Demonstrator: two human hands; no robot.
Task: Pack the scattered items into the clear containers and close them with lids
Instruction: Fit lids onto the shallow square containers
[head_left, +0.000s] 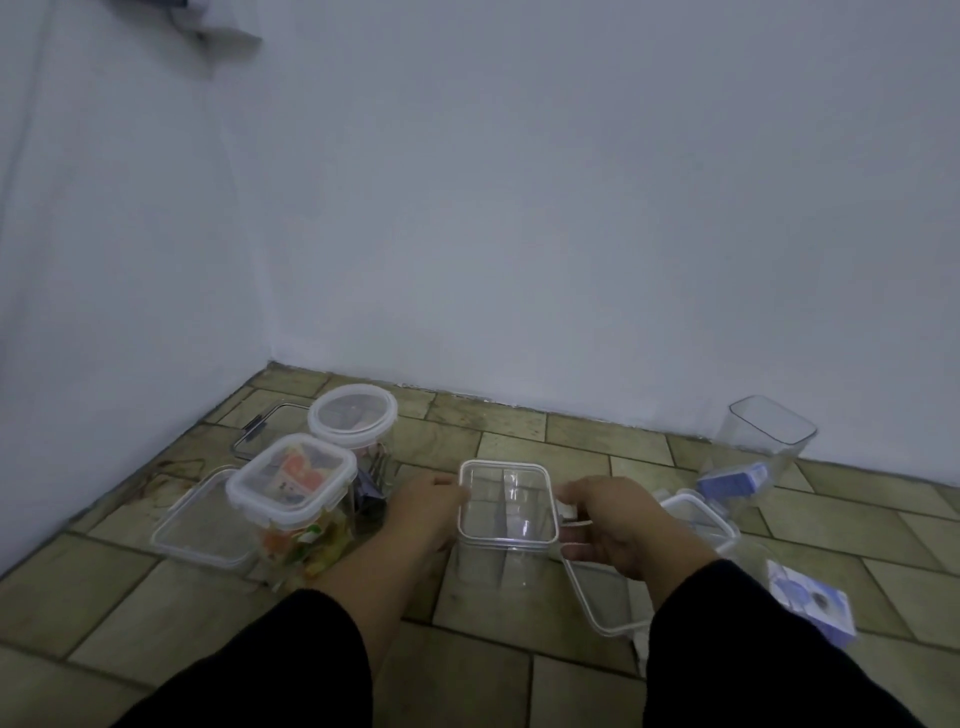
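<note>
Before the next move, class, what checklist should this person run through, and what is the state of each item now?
1. Both hands on the centre container: left hand and right hand hold its sides: ok.
2. Centre container filled: looks empty: not ok.
3. Centre container closed: cannot tell, too blurred.
4. Purple box packed: lies loose on the floor: not ok.
5. Container of colourful items lidded: ok.
6. Far right container lidded: open top: not ok.
</note>
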